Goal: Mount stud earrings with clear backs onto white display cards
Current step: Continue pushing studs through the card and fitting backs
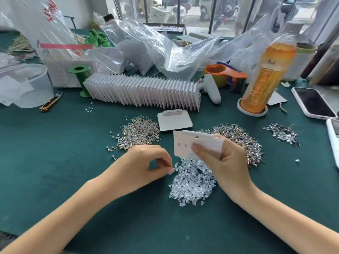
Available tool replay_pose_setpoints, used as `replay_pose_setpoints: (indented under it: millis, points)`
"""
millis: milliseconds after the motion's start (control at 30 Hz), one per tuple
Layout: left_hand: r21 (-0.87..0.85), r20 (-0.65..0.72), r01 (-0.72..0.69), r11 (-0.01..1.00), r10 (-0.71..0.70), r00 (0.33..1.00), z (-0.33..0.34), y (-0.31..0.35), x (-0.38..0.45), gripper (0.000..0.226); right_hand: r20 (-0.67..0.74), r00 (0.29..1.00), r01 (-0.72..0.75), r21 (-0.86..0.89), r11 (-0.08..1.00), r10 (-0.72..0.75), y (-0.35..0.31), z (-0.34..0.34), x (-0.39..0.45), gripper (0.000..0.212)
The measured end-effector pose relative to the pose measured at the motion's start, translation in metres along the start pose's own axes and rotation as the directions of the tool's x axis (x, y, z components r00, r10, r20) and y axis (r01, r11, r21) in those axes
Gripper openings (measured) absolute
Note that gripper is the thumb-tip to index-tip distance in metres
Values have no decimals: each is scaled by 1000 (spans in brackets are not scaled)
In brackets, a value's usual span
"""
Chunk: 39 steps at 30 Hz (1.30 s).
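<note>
Display card — pinched in my right hand, tilted above the clear backs; left hand pinches a back at the pile's left edge — just below-left of the card.

I have one view only, a wide-angle camera worn on the head, looking forward and down across the dark green felt table. It sits close above the work: both bare forearms enter from 6 o'clock. Toward 12 o'clock the view reaches the windows. Straight lines bow near the edges.
</note>
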<state>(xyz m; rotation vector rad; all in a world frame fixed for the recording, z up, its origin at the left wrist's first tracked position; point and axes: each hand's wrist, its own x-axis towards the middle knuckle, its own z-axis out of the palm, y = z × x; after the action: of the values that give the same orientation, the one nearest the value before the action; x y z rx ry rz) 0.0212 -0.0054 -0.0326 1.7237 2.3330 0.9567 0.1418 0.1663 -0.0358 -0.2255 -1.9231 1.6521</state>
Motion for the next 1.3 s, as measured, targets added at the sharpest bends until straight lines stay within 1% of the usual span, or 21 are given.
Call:
replay_pose_setpoints:
  millis: [133,267,367,433,500,567,600,667,733,767,833,900,933,967,1000,1067,1167,1300]
  points:
    - [-27,8,62,998,-61,998,1,2,-8,10,10,1000,19,0,1000,-19,2,-1,-1,10]
    - [-35,13,86,996,-85,996,4,3,-7,7,36,999,27,1,1000,-27,5,-1,-2,10]
    - [-55,19,89,994,-88,996,5,2,-6,10,46,998,44,-7,999,-43,6,0,-2,10]
    - [-62,20,79,995,-78,997,4,2,-5,11,52,996,80,-25,996,-78,6,0,-2,11]
    - [-85,-15,98,992,-100,995,0,2,-3,11,60,989,142,-52,989,-138,7,-1,-2,11]
    - [-163,-53,150,975,-160,986,-8,0,4,10,81,978,200,-85,976,-193,8,-3,-2,9]
    - [-227,-56,176,958,-194,979,-14,-2,8,9,85,971,231,-112,966,-222,9,-3,-2,12]
    - [-365,-17,218,905,-241,970,-26,-3,20,8,98,948,316,-174,933,-303,11,-4,0,16]
    - [-462,47,257,849,-267,963,-34,-3,33,9,149,892,451,-279,848,-426,13,-7,3,15]
    - [-495,83,277,824,-272,959,-37,-3,39,10,199,849,527,-341,778,-488,13,-8,4,14]
    - [-542,171,303,784,-250,953,-38,0,46,13,337,729,682,-430,592,-595,13,-13,6,10]
    - [-582,245,310,752,-201,948,-34,3,47,13,446,618,779,-460,427,-647,12,-15,6,24]
    - [-599,269,308,739,-177,947,-32,4,46,12,482,578,805,-469,364,-659,11,-14,6,26]
    - [-615,288,308,726,-157,945,-29,5,43,12,506,545,823,-477,310,-668,11,-14,6,22]
    - [-626,301,309,716,-143,943,-27,6,41,12,525,521,833,-486,265,-673,12,-13,5,17]
    - [-625,318,307,718,-125,940,-25,6,36,11,541,496,839,-499,215,-679,13,-12,5,13]
    - [-602,316,301,739,-125,940,-24,7,32,10,550,484,842,-505,190,-681,14,-12,5,10]
    - [-596,290,282,752,-126,949,-22,10,30,16,557,483,836,-522,168,-676,14,-11,4,10]
